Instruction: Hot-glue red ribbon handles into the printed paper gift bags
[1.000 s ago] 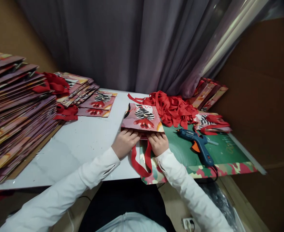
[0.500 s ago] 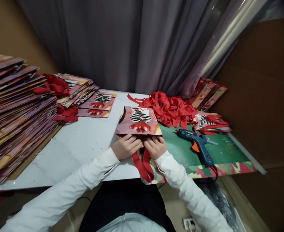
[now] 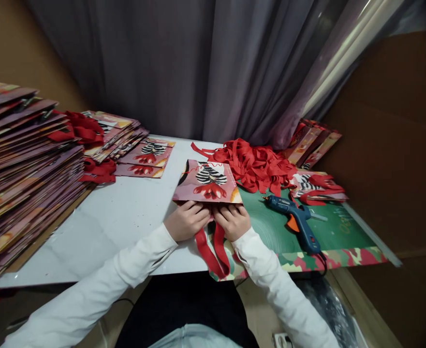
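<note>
A printed paper bag [image 3: 210, 182] with a striped butterfly-like shape and a red flower lies in front of me, its open edge toward my body. My left hand [image 3: 188, 220] grips that near edge on the left, fingertips tucked inside the opening. On the right side of the same edge, my right hand [image 3: 231, 220] is curled the same way, close beside the left. A red ribbon [image 3: 213, 253] hangs in a loop from the bag's mouth, between and below both hands. The fingertips and the ribbon's ends are hidden inside the bag.
A blue glue gun [image 3: 296, 220] lies on the green mat [image 3: 271, 232] at right. Behind it is a heap of red ribbons [image 3: 256, 162]. Folded bags [image 3: 317, 186] lie far right. A tall stack of printed bags [image 3: 27, 183] leans at left, with more bags [image 3: 145, 157] beyond.
Both hands stay at the bag's near edge and have shifted only slightly. The ribbon loop now sits a little wider and further left below them.
</note>
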Demonstrator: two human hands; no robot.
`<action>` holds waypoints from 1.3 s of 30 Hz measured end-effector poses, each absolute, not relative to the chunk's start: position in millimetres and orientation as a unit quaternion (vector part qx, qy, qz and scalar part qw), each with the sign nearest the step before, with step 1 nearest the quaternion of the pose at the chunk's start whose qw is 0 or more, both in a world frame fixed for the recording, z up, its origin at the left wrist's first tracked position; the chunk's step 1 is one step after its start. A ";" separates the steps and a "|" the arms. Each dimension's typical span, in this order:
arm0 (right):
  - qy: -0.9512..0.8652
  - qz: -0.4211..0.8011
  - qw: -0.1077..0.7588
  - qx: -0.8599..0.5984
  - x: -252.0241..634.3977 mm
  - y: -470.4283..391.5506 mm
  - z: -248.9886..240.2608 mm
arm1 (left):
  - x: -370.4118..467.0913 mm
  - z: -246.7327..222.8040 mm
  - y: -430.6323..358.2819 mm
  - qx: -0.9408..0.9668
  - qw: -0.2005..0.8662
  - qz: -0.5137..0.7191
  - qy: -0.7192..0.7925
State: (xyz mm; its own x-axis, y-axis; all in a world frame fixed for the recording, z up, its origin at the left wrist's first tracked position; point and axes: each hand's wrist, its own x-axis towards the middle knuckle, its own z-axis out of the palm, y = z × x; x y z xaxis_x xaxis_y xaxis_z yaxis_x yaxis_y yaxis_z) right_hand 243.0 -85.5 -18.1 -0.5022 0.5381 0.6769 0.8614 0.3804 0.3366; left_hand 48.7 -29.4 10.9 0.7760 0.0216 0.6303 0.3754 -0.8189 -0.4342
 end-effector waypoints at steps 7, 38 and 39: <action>-0.804 -0.335 0.248 -0.423 243.0 -86.0 -17.0 | 49.9 9.6 -30.7 -0.895 0.288 -0.315 -0.126; -0.759 -0.388 0.242 -0.464 249.6 -79.1 -20.8 | 46.7 3.3 -23.0 -0.884 0.300 -0.304 -0.191; -0.755 -0.394 0.245 -0.464 249.5 -79.6 -21.1 | 45.1 5.3 -22.9 -0.881 0.300 -0.312 -0.190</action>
